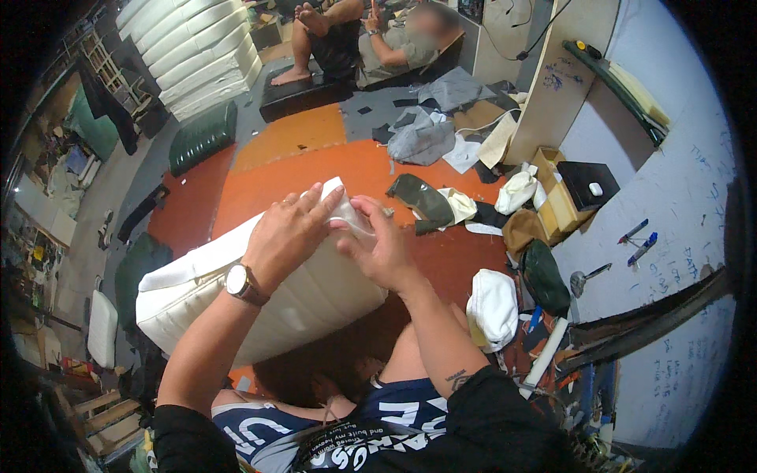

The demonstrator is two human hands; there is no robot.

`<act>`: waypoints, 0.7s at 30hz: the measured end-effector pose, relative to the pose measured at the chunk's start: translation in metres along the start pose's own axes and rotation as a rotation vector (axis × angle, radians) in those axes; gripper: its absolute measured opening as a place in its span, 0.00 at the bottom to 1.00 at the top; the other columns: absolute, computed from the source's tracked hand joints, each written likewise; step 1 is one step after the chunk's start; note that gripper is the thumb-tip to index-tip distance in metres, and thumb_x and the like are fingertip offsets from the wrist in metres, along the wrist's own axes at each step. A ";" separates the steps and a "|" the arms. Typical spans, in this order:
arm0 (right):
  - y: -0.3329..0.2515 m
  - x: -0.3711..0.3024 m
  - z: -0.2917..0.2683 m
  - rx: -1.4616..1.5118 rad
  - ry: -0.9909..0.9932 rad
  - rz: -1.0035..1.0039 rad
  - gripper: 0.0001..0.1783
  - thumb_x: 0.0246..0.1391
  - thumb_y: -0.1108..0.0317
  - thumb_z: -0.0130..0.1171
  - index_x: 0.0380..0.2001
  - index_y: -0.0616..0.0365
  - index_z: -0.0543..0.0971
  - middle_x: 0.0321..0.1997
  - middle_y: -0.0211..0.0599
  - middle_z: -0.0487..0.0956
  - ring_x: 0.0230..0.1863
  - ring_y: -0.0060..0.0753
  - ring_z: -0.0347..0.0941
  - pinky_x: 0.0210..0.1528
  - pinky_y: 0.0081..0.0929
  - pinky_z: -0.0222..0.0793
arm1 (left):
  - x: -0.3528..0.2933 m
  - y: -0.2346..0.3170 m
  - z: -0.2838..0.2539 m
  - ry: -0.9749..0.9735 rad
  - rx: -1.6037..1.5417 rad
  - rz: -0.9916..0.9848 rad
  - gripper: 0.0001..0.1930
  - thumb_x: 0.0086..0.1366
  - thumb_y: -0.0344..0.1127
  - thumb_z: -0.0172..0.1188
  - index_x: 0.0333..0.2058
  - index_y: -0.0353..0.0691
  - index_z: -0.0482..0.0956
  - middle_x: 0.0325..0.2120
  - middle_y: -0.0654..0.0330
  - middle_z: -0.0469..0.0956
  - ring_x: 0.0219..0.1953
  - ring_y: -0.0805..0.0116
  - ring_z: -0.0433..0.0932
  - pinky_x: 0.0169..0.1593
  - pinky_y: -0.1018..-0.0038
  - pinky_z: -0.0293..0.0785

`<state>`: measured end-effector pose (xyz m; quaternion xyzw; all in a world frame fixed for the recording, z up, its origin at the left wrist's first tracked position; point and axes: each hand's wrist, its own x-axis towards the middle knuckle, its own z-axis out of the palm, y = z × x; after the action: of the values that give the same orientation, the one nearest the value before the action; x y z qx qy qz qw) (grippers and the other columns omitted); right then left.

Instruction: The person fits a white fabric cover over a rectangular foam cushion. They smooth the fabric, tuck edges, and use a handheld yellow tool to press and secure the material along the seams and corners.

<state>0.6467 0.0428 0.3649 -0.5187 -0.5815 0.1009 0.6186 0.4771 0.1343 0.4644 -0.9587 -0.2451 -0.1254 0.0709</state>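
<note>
A white padded cushion [307, 315] with stitched channels and a seam along its side rests in front of me, running from lower left to upper right. My left hand [285, 229], with a watch on its wrist, lies across the top near the far right corner, fingers stretched out over the white cover. At that same corner, my right hand [385, 248] pinches a fold of the cover fabric [359, 222] between thumb and fingers. A small peak of white fabric [333, 189] stands up beside the left fingertips. What lies under the fold is hidden.
A person [378, 47] reclines on a black pad beyond the orange floor sheet [284, 193]. White cushions [197, 55] are stacked at the far left, near a green cushion [203, 135]. Fabric scraps [430, 138], a cardboard box [552, 189] and a white bundle [493, 309] lie to the right.
</note>
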 end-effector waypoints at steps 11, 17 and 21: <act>0.020 -0.003 0.003 -0.145 0.093 -0.113 0.20 0.62 0.80 0.59 0.57 0.60 0.82 0.50 0.51 0.86 0.51 0.55 0.83 0.54 0.41 0.78 | 0.005 -0.004 0.003 0.186 -0.003 0.060 0.22 0.75 0.51 0.59 0.59 0.43 0.79 0.52 0.46 0.85 0.44 0.45 0.87 0.47 0.55 0.85; 0.030 0.039 -0.015 0.220 -0.112 0.251 0.11 0.73 0.69 0.56 0.50 0.61 0.82 0.42 0.38 0.88 0.43 0.35 0.84 0.46 0.33 0.77 | 0.029 0.018 -0.017 0.066 -0.135 -0.223 0.19 0.75 0.50 0.59 0.39 0.39 0.88 0.32 0.43 0.86 0.34 0.41 0.86 0.40 0.52 0.82; 0.044 0.046 -0.021 0.870 -0.355 0.555 0.13 0.74 0.61 0.60 0.50 0.60 0.83 0.44 0.28 0.86 0.45 0.21 0.80 0.49 0.28 0.76 | 0.033 0.006 -0.006 0.123 -0.157 -0.312 0.24 0.75 0.51 0.59 0.28 0.36 0.88 0.25 0.42 0.83 0.31 0.39 0.85 0.38 0.49 0.80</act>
<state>0.6991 0.0848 0.3645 -0.3241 -0.4228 0.5775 0.6185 0.5069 0.1429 0.4788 -0.9022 -0.3753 -0.2121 -0.0096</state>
